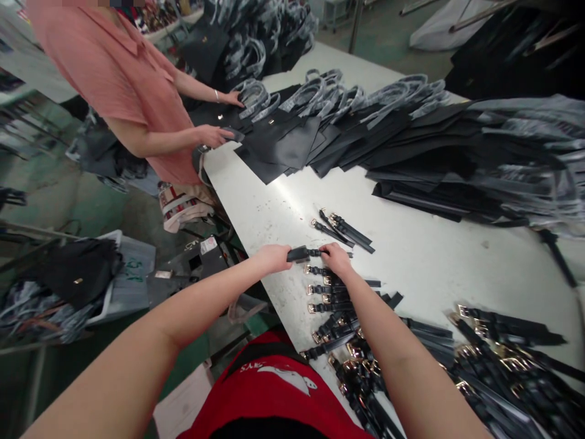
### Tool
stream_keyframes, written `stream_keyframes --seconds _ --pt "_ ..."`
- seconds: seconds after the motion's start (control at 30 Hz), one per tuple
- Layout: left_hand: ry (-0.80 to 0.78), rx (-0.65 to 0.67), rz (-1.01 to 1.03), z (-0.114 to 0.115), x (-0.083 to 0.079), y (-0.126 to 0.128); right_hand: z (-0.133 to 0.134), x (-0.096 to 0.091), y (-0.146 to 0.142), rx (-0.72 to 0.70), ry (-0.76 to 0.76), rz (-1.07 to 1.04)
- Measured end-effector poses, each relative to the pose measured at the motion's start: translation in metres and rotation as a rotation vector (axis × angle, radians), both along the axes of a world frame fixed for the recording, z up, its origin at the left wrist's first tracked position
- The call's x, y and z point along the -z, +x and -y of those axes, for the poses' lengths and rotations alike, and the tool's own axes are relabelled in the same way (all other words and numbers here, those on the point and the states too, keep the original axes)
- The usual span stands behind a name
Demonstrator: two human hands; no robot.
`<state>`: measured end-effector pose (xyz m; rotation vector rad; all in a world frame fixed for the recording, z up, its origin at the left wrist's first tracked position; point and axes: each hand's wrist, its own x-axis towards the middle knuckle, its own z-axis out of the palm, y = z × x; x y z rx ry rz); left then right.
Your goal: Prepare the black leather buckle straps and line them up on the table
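Over the white table's near-left edge, my left hand [276, 258] is closed on the end of a black strap [299, 253], which looks wider at that end. My right hand [337, 258] pinches the narrower part of the same strap, so it stretches level between both hands. Whether a buckle sits under my right fingers is hidden. Just below my right hand, several black buckle straps [315, 290] with gold buckles lie side by side. A few more buckle straps [350, 230] rest a little beyond my hands.
A heap of buckle straps [498, 360] covers the table's near right. Black leather panels [402, 143] with wrapped handles are layered across the back of the white table [274, 213]. At the left, a co-worker [150, 103] handles the panels. A grey bin [132, 274] stands on the floor.
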<state>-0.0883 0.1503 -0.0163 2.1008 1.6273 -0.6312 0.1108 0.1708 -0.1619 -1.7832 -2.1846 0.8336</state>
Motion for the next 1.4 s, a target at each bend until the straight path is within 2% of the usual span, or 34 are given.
stream_keyframes --seconds 0.2,0.3,0.5,0.7,0.9,1.0,1.2,1.4 --pt "0.022 0.089 0.027 -0.007 0.003 0.016 -0.002 0.000 0.002 -0.012 0.004 0.010" --pt "-0.002 0.079 0.020 -0.011 0.005 0.019 -0.001 0.000 0.004 -0.015 0.028 -0.015" --pt "-0.019 0.025 0.002 -0.009 0.006 0.006 0.004 -0.007 0.003 -0.082 0.056 -0.048" --pt "0.010 -0.032 0.050 0.000 0.014 -0.002 0.006 -0.011 -0.004 -0.047 0.057 0.053" --pt "0.029 -0.035 0.038 0.013 0.006 -0.020 0.005 -0.009 0.000 -0.004 0.056 0.081" --pt "0.008 -0.017 0.027 0.010 0.005 -0.011 0.002 -0.006 0.002 -0.016 0.034 0.036" --pt "-0.006 0.080 0.077 -0.014 0.002 0.025 -0.003 0.001 0.006 0.002 0.025 0.013" --pt "-0.022 0.117 0.003 -0.021 -0.010 0.038 -0.003 0.000 0.008 0.000 0.003 -0.016"
